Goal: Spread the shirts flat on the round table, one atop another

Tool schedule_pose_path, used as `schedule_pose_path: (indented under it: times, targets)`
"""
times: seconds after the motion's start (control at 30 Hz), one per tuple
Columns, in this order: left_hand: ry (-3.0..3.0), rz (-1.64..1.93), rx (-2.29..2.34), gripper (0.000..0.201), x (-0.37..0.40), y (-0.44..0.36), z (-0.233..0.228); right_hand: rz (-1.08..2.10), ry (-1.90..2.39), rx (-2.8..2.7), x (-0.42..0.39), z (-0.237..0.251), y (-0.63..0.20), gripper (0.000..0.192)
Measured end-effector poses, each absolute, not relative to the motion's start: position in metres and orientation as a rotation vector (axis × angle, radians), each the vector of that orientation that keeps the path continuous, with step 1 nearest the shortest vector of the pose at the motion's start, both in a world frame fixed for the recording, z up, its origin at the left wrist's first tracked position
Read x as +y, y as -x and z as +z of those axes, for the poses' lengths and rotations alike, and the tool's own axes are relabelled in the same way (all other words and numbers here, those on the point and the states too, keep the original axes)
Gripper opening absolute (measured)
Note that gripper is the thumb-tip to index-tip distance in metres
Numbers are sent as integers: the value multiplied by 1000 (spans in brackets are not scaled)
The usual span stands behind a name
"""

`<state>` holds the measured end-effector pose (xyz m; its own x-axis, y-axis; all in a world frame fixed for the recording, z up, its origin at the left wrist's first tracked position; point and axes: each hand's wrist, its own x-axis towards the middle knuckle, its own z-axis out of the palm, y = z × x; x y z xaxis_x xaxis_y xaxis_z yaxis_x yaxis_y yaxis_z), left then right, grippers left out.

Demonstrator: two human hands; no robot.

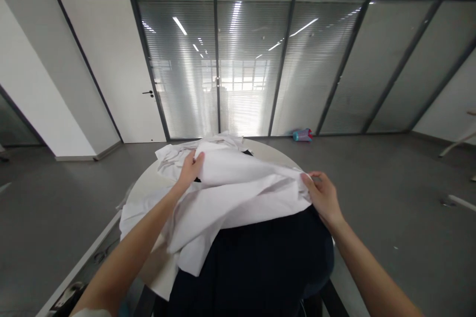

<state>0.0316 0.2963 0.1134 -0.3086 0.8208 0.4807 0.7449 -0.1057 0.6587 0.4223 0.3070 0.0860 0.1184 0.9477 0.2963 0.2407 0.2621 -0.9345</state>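
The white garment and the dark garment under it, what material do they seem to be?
White garment: thin woven cloth, matte, probably cotton; it creases softly where both hands grip it. Dark garment: navy fabric, matte, smoother drape; fibre unclear.

The white cloth hides most of the round table — dark cloth cut off below.

bright, even | glare on blinds | sharp | edges bowed

You are standing in what looks like an office: a glass partition wall with closed blinds and dark frames, a white door with a lever handle, grey floor, and ceiling strip lights reflected in the glass.
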Motion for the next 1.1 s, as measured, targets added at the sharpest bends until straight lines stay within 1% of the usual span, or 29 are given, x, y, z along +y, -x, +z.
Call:
schedule_pose_path:
  times: [0.03, 0.1, 0.2, 0.27, 0.33, 0.4, 0.5, 0.57, 0.63, 0.67, 0.7, 0.77, 0.8, 0.87, 0.93, 1.03, 1.1]
  targets:
    - [-1782, 1446, 2035, 35, 290, -24, 114, 768, 1254, -1450, 301, 83, -428, 45]
    - [-1866, 1324, 2008, 34, 273, -12, 112, 808, 1329, -1736, 286, 73, -438, 39]
    - [-2044, 795, 1860, 36, 246, 0, 102, 956, 1300, -2227, 266, 63, -450, 31]
    - [-2060, 485, 1680, 43, 230, 6, 99, 1023, 1219, -2392, 257, 64, -456, 35]
    - [-2027, 373, 1520, 47, 218, 9, 101, 1024, 1203, -2423, 256, 71, -458, 45]
    - [-2001, 433, 1432, 49, 210, 9, 109, 945, 1268, -2363, 261, 77, -454, 47]
    - [-1950, 613, 1381, 54, 204, 5, 126, 846, 1346, -2232, 274, 79, -435, 38]
    - [-1924, 645, 1325, 64, 203, 3, 133, 918, 1269, -2310, 284, 76, -418, 38]
    - [-1933, 575, 1257, 75, 203, 4, 134, 977, 1144, -2473, 293, 73, -403, 30]
    - [-1937, 529, 1248, 74, 203, 5, 132, 957, 1091, -2519, 297, 73, -398, 26]
    - [-1935, 485, 1259, 68, 204, 7, 129, 903, 1059, -2511, 301, 75, -393, 25]
    - [-1911, 464, 1330, 49, 205, 11, 120, 756, 1060, -2352, 311, 84, -389, 27]
    - [-1901, 505, 1381, 43, 206, 13, 117, 686, 1070, -2252, 317, 90, -388, 27]
    - [-1892, 685, 1472, 45, 210, 17, 113, 565, 1089, -2104, 329, 107, -386, 27]
    - [-1842, 973, 1519, 51, 216, 19, 117, 454, 1089, -2029, 342, 127, -381, 27]
    - [-1713, 1345, 1549, 60, 227, 20, 140, 303, 1041, -1964, 362, 160, -370, 27]
    - [-1733, 1380, 1558, 63, 232, 22, 162, 231, 1031, -1964, 374, 180, -365, 28]
